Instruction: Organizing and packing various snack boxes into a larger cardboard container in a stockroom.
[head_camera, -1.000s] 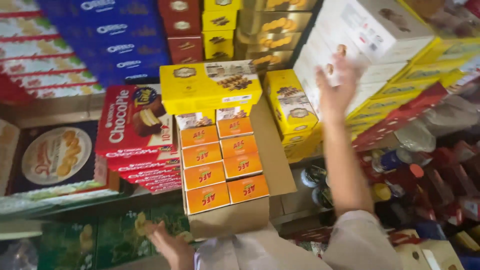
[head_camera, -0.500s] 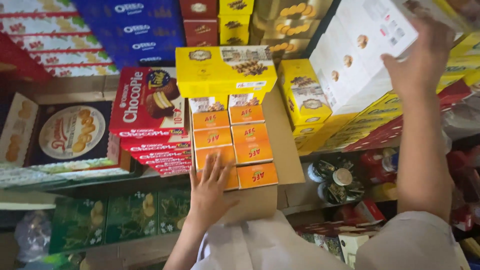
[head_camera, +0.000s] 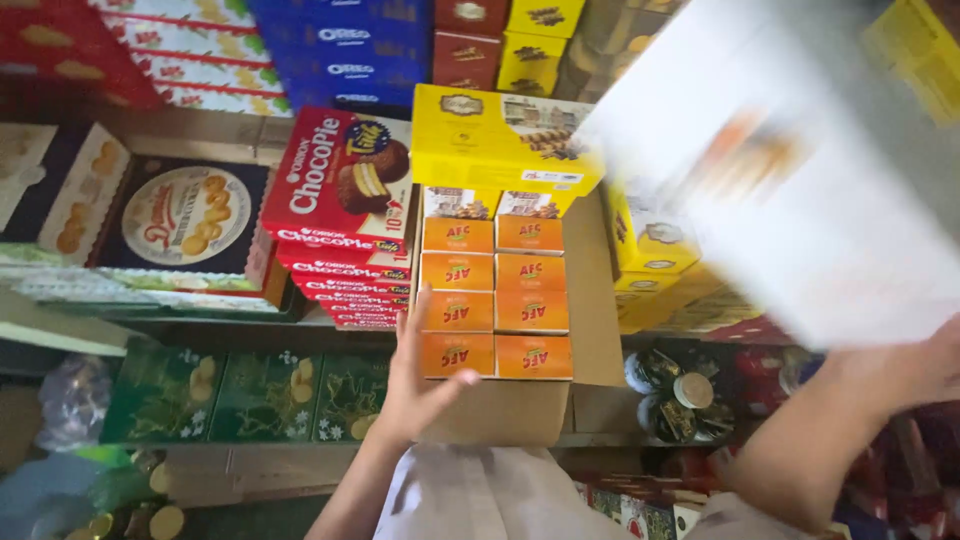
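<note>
My left hand (head_camera: 415, 380) presses flat against the front left corner of a brown cardboard carton (head_camera: 500, 410), thumb on its front edge. The carton holds several orange boxes (head_camera: 495, 310) in two rows. A wide yellow box (head_camera: 500, 140) lies across the far end of those rows. My right hand (head_camera: 915, 370) at the right edge grips the lower edge of a large white box (head_camera: 790, 190), which is blurred, tilted and lifted close to the camera, covering the stacks behind it.
Red snack boxes (head_camera: 340, 215) are stacked left of the carton. A dark blue biscuit tin box (head_camera: 185, 215) lies further left, green boxes (head_camera: 260, 395) below. Blue boxes (head_camera: 340, 50) fill the back. Yellow boxes (head_camera: 650, 245) and small jars (head_camera: 675, 395) sit on the right.
My right hand has pulled the large white box off the right stack, down toward the camera. My left hand slid from on top of the orange boxes to the carton's left front corner.
</note>
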